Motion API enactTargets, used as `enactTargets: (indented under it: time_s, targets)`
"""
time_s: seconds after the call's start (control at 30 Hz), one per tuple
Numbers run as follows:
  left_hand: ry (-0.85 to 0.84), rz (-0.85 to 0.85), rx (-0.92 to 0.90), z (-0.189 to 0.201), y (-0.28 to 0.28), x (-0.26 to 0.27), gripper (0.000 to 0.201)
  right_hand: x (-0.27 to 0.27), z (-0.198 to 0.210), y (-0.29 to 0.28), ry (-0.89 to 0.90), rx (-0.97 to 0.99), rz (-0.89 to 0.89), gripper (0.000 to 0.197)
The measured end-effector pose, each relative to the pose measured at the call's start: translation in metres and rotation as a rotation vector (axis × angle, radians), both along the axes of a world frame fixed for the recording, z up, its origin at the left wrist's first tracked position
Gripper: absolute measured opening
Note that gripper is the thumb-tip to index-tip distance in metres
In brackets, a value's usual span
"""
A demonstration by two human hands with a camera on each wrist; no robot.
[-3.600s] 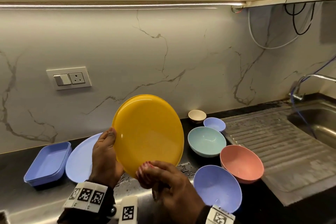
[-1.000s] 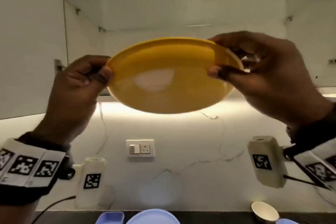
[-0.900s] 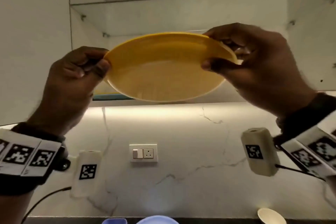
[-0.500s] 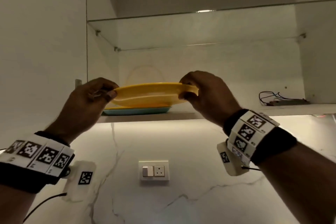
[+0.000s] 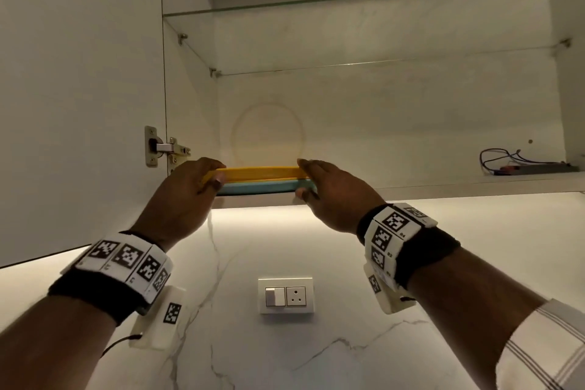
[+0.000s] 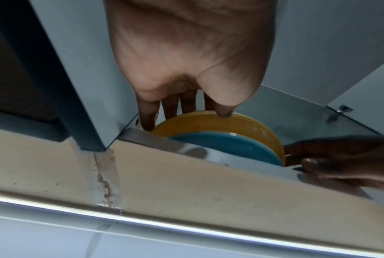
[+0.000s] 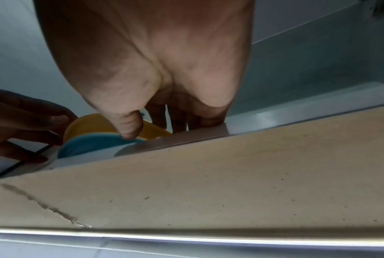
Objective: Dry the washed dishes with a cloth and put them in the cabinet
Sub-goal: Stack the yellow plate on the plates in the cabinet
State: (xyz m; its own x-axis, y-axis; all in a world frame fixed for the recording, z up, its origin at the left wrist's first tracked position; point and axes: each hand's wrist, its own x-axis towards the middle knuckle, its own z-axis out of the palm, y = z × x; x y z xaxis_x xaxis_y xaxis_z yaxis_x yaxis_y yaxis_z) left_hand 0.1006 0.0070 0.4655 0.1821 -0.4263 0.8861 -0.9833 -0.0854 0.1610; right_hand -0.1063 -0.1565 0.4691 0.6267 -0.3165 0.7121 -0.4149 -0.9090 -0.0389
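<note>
The yellow plate lies level on a teal plate at the left end of the cabinet's bottom shelf. My left hand pinches its left rim, fingers on top and thumb beneath. At the right rim, my right hand pinches it the same way. The left wrist view shows the yellow plate stacked over the teal plate, with my fingers reaching over it. In the right wrist view my thumb sits at the edges of the yellow plate and teal plate.
The cabinet door stands open at the left on its hinge. A glass shelf spans the cabinet above. Loose wires and a flat dark unit lie at the shelf's right end. A switch and socket plate sits on the marble wall below.
Both hands raised the yellow plate from the counter to the cabinet, levelled it, and moved it in and down onto the teal plate on the bottom shelf.
</note>
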Motion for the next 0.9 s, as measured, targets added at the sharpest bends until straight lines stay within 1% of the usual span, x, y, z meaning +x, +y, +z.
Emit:
enactTargets:
  time_s: [0.07,0.17,0.23,0.3,0.4,0.47,0.53,0.6,0.67,0.7,0.73,0.77,0.8,0.9]
  targets:
    - [-0.007,0.014,0.038,-0.008,-0.006,0.006,0.023,0.005,-0.005,-0.003,0.045,-0.042,-0.061,0.062]
    - [-0.068,0.09,0.033,-0.018,-0.013,0.007,0.028,0.01,-0.007,-0.005,0.099,-0.082,-0.151,0.067]
    - [-0.087,0.124,0.03,-0.02,-0.014,0.005,0.036,0.011,-0.009,-0.004,0.098,-0.09,-0.171,0.07]
    - [-0.056,0.114,0.038,-0.019,-0.014,0.003,0.044,0.01,-0.011,-0.002,0.077,-0.109,-0.159,0.07]
    - [-0.033,0.071,0.06,-0.02,-0.013,0.002,0.057,0.005,-0.018,0.003,-0.034,-0.165,-0.059,0.063]
    - [-0.078,0.031,0.025,-0.025,-0.013,-0.003,0.062,-0.002,-0.024,0.008,-0.109,-0.197,0.023,0.057]
    - [-0.151,0.005,-0.041,-0.035,-0.013,-0.01,0.062,-0.01,-0.031,0.013,-0.195,-0.229,0.063,0.053]
    - [-0.184,-0.016,-0.106,-0.053,-0.015,-0.021,0.061,-0.016,-0.049,0.021,-0.327,-0.275,0.138,0.048]
    - [-0.116,-0.07,-0.142,-0.084,-0.022,-0.034,0.056,-0.017,-0.086,0.027,-0.403,-0.231,0.226,0.042]
    - [-0.076,-0.121,-0.14,-0.105,-0.026,-0.041,0.053,-0.016,-0.111,0.027,-0.394,-0.17,0.251,0.039]
    - [-0.032,-0.168,-0.112,-0.131,-0.032,-0.047,0.049,-0.016,-0.139,0.025,-0.342,-0.082,0.254,0.036]
    - [0.023,-0.194,-0.057,-0.161,-0.037,-0.052,0.047,-0.016,-0.17,0.021,-0.245,0.026,0.23,0.035]
    - [0.092,-0.196,0.026,-0.197,-0.043,-0.056,0.047,-0.016,-0.202,0.016,-0.109,0.149,0.185,0.036]
    - [0.281,-0.196,0.372,-0.308,-0.059,-0.065,0.058,-0.023,-0.299,0.008,0.382,0.491,-0.001,0.041]
